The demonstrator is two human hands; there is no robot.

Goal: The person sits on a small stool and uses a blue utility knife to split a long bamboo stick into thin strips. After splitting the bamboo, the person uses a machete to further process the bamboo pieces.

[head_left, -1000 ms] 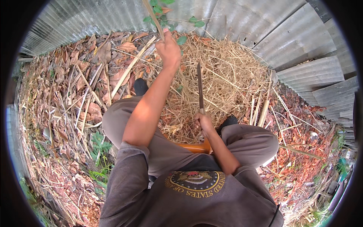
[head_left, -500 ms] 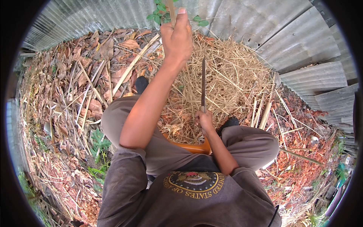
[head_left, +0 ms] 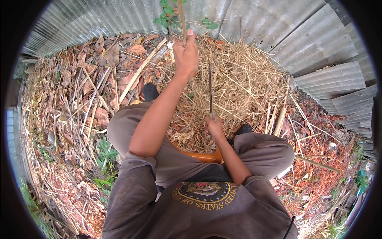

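My left hand [head_left: 186, 59] reaches forward, closed round a light brown bamboo strip [head_left: 182, 18] that points up and away past the top edge. The thumb lies along the strip. Nearer my body, my right hand [head_left: 215, 127] is wrapped round the handle of a long knife [head_left: 211, 87]. Its narrow dark blade points away from me, over a heap of thin dry shavings [head_left: 242, 79]. Blade and strip are apart. Between my bent legs an orange stool [head_left: 201, 156] shows in part; my body hides the rest.
A corrugated metal sheet fence [head_left: 274, 24] curves along the far side. Dry leaves [head_left: 91, 79] and long split strips [head_left: 143, 67] cover the ground at left. Reddish litter [head_left: 314, 171] lies at right, beside a pale stick [head_left: 316, 163]. A small green plant [head_left: 105, 151] grows near my left knee.
My left hand has come down and closer to me with the bamboo strip. The knife in my right hand has shifted slightly left, its blade turned more edge-on.
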